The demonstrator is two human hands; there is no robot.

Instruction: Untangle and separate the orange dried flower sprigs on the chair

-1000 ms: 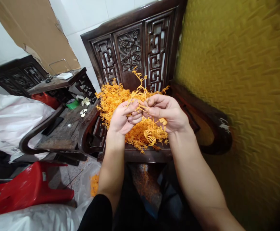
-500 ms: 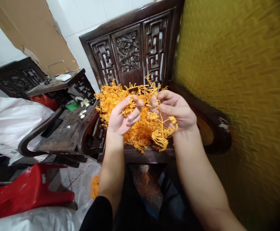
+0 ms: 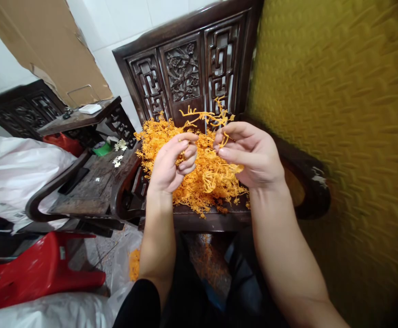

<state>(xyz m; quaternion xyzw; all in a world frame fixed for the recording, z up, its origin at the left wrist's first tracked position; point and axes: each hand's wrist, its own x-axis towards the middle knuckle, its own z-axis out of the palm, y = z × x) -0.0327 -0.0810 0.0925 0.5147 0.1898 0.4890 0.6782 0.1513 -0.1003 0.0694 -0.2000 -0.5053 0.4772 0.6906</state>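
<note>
A large heap of orange, thin, branching plastic-looking pieces (image 3: 158,136) lies on the seat of a dark carved wooden chair (image 3: 216,222). My right hand (image 3: 253,152) pinches one orange branching sprig (image 3: 212,117) between thumb and fingers, above the heap. Its arms stick out toward the chair back and also hang below the fingers. My left hand (image 3: 171,161) is held up beside it, with fingers curled around small orange bits (image 3: 180,158); most of them are hidden by the fingers. A small gap separates the two hands.
On the left stands another dark wooden chair (image 3: 83,196) with a green tape roll (image 3: 102,149) and small white pieces (image 3: 118,160). A red plastic stool (image 3: 48,264), white sacks (image 3: 21,168) and a clear bag (image 3: 125,255) are nearby. A yellow textured surface (image 3: 335,91) rises at right.
The sprig in my right hand has turned, its lower clump swinging left and its upper arms rising. My left fingers have curled further in, covering more of the orange bits.
</note>
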